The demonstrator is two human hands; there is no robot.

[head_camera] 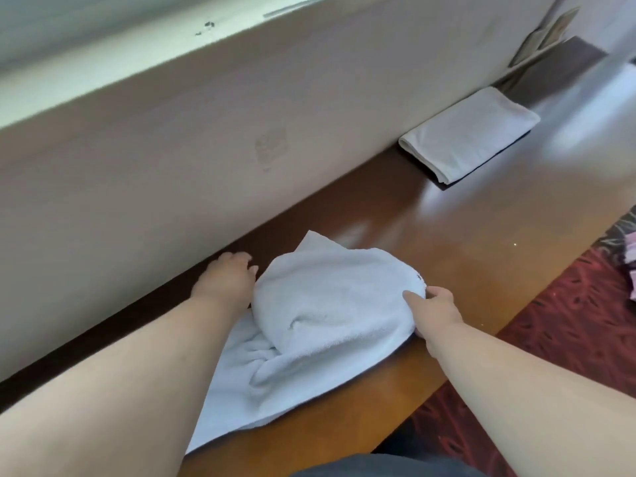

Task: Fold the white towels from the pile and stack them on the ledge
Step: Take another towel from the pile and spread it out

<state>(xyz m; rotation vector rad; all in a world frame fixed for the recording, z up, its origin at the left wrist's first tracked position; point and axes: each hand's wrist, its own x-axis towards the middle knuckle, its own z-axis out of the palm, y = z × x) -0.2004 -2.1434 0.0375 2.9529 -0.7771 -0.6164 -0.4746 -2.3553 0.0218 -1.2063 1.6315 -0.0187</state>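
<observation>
A rumpled white towel (320,321) lies on the near part of the wooden ledge (464,242), both hands at its edges.

The right hand (435,313) pinches the towel's right edge with curled fingers; the left hand (227,278) rests at its far left edge, fingers loosely bent, grip unclear. A folded towel (471,132) lies far right against the wall (206,149). Red patterned carpet (568,321) shows right.

Cream wall (206,139) runs along far side, faint scuff mark (271,149) mid-left. Pale window sill (103,39) above it, dark specks on top. Red patterned carpet (557,325) near right. Pink item (631,249) at right edge, cropped. Blurred papers (547,36) far right corner.
</observation>
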